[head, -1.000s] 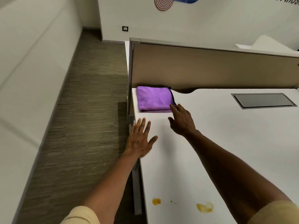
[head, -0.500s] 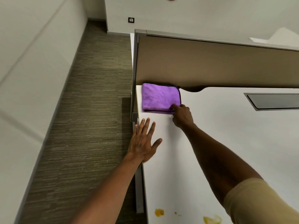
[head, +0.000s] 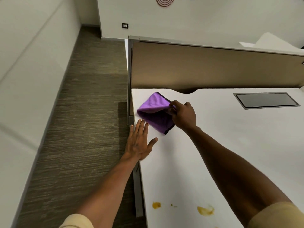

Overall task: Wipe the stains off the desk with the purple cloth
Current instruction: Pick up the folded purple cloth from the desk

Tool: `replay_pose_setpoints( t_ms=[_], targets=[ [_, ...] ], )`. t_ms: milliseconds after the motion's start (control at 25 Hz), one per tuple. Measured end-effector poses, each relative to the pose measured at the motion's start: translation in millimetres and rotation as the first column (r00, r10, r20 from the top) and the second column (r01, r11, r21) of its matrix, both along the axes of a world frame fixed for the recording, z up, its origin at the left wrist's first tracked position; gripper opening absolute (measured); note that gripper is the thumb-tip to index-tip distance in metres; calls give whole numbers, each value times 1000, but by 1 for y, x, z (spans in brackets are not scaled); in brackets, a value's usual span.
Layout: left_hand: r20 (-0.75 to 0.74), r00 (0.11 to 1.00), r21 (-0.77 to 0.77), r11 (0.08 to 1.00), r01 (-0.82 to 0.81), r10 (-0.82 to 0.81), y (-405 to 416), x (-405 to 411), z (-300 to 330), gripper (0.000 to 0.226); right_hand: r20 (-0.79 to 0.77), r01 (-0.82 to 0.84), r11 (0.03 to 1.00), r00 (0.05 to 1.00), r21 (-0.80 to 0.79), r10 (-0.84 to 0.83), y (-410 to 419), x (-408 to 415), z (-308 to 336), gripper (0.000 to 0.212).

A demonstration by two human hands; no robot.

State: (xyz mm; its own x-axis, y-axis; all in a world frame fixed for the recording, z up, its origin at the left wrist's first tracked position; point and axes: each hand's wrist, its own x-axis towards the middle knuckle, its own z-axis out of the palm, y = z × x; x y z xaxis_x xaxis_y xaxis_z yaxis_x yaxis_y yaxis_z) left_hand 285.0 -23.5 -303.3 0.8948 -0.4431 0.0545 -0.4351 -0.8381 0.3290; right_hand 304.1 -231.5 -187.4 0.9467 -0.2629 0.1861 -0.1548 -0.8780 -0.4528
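The folded purple cloth (head: 154, 111) hangs lifted at one corner above the far left part of the white desk (head: 230, 145). My right hand (head: 184, 115) pinches its right corner and holds it up. My left hand (head: 139, 140) lies flat with straight fingers on the desk's left edge, just below the cloth. Two yellow-orange stains (head: 156, 205) (head: 205, 210) and a small green speck mark the desk near its front.
A tan partition panel (head: 213, 68) stands along the desk's back edge. A dark cable hatch (head: 264, 100) is set into the desk at the right. Carpeted floor (head: 82, 129) and a white wall lie to the left.
My right hand has taken hold of the cloth's corner and pulled it off the back corner, lifting it toward me. My left hand has stayed flat on the desk edge.
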Motion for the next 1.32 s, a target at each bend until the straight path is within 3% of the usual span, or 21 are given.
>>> replay_pose_setpoints(
  t_ms=[120, 200, 280, 360, 440, 520, 680, 760, 1040, 1320],
  targets=[
    [59, 986, -291, 948, -130, 153, 0, -11, 21, 79, 95, -98, 993, 990, -63, 104, 5, -16, 45, 27],
    [-49, 956, -459, 844, -278, 289, -4, -11, 42, 81, 105, -159, 982, 980, -102, 170, 7, -29, 77, 33],
    [-244, 932, -459, 814, -355, 268, -8, -5, 63, 103, 116, -187, 979, 974, -85, 196, 7, -40, 105, 22],
    [-359, 919, -401, 863, -307, 160, -13, -3, 76, 120, 129, -219, 975, 967, -29, 221, 3, -52, 131, 19],
    [-415, 910, -391, 900, -192, 14, -19, -9, 82, 117, 109, -230, 973, 968, 26, 225, -2, -65, 156, 20],
    [-379, 924, -433, 892, -127, -53, -30, -26, 85, 95, 84, -218, 976, 973, 25, 215, -9, -82, 180, 20],
    [-301, 951, -508, 856, -94, -74, -44, -47, 91, 23, 75, -173, 984, 982, -44, 176, -38, -118, 213, 20],
    [-267, 959, -486, 872, -47, -97, -38, -46, 95, 6, 73, -110, 993, 991, -32, 112, -63, -138, 217, 17],
    [-143, 977, -434, 897, 85, -161, -51, -32, 144, 13, -50, 214, 977, 975, -22, -214, -165, -218, 176, 14],
    [67, 956, -389, 875, 288, -285, -107, -51, 184, 23, 91, 365, 928, 924, 72, -371, -209, -304, 129, 13]
  ],
)
